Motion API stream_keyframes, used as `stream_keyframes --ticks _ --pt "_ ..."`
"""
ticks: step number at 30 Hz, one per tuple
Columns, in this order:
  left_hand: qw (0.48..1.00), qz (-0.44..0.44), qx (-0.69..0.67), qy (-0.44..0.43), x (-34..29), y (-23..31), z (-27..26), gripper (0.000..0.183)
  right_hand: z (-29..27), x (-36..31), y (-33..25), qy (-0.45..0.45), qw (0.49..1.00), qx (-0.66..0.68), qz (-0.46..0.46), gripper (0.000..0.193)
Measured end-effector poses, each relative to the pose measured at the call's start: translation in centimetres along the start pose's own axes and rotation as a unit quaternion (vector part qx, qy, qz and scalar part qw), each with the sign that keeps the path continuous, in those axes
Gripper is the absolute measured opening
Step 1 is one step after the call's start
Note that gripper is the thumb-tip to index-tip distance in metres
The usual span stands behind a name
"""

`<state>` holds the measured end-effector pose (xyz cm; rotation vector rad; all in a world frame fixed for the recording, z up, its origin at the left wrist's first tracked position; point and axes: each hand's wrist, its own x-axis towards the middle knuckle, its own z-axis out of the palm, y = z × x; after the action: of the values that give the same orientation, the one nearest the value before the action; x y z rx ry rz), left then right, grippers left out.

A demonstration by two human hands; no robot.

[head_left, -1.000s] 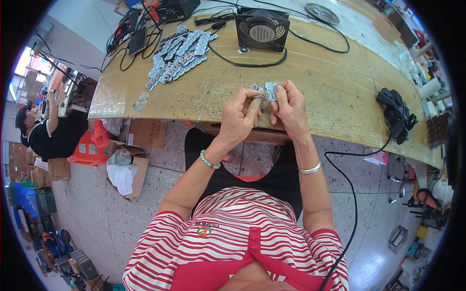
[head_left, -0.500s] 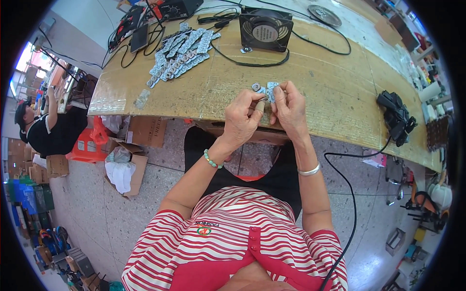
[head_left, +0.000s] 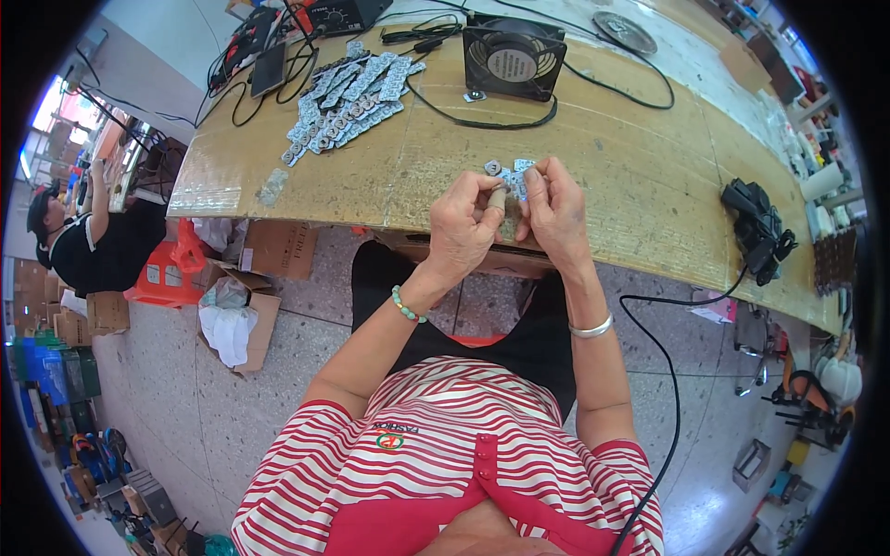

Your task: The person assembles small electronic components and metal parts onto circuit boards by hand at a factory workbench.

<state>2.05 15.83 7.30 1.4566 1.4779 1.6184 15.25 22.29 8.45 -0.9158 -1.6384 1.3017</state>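
Both my hands meet close together over the near edge of the table. My left hand (head_left: 466, 222) is closed in a pinch, a pale wrap on one finger; what sits between its fingertips is too small to name. Facing it, my right hand (head_left: 556, 208) is also pinched, its thumb and fingers beside small bluish-white patterned pieces (head_left: 524, 165), and I cannot make out what it grips. Just beyond the fingertips lies a small piece with a round grey disc (head_left: 492, 168). Farther left is a heap of similar bluish-white strips with round discs (head_left: 348, 107).
A black square fan (head_left: 513, 60) with its cable stands at the back of the table (head_left: 649, 176). A black corded device (head_left: 756, 222) lies at the right edge. A round metal dish (head_left: 625, 32) rests far back. At the left, another person (head_left: 74, 236) sits near a red crate (head_left: 159, 278).
My hands stay almost in place, with slight finger movement. The small patterned piece between them shows at a slightly different angle. The table view has shifted a little.
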Motion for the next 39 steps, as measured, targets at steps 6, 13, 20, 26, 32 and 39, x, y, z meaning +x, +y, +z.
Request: stream_keyframes --ticks 6,13,20,26,32,39 --pt "1.0 0.005 -0.001 -0.003 -0.1 -0.1 0.0 0.023 0.3 -0.4 -0.4 0.013 1.0 0.001 0.003 0.018" --pt "0.99 0.111 0.085 0.001 0.1 -1.9 -0.6 0.026 1.4 0.1 -0.4 0.042 0.999 -0.022 0.007 0.016" --pt "0.984 -0.053 -0.16 -0.051 0.8 0.0 0.5 0.016 -0.9 -0.4 -0.3 0.058 0.997 0.024 0.037 0.016" --pt "0.968 -0.104 -0.205 -0.102 1.1 -0.4 -1.0 0.012 0.7 -0.5 0.1 0.087 0.983 -0.106 -0.124 0.012" --pt "0.967 -0.105 -0.213 -0.088 0.9 -0.3 -1.1 0.009 0.6 -0.8 0.1 0.096 0.979 -0.101 -0.152 0.017" --pt "0.978 -0.1 -0.161 -0.084 1.9 0.0 -1.0 0.005 -0.5 0.4 0.8 0.164 0.98 -0.106 -0.039 0.021"
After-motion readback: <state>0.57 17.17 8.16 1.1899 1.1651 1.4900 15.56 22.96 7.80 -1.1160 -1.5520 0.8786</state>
